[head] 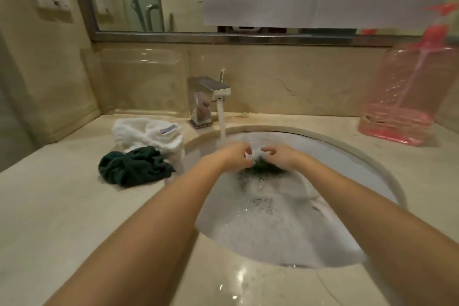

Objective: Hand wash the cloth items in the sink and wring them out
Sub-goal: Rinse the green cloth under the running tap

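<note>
A small dark green cloth [260, 169], foamy on top, is bunched between both my hands over the oval sink [387, 174]. My left hand [236, 158] grips its left side with curled fingers. My right hand [280, 156] pinches its right side. The basin holds soapy, bubbly water. The tap [207, 100] runs, and its stream falls just left of my left hand. A wrung dark green cloth [135, 169] and a white towel [149, 135] lie on the counter left of the sink.
A large pink transparent pump bottle [407, 97] stands at the back right of the beige counter [49, 206]. A mirror with white paper over it runs along the wall behind the tap. A wall socket panel is at the upper left.
</note>
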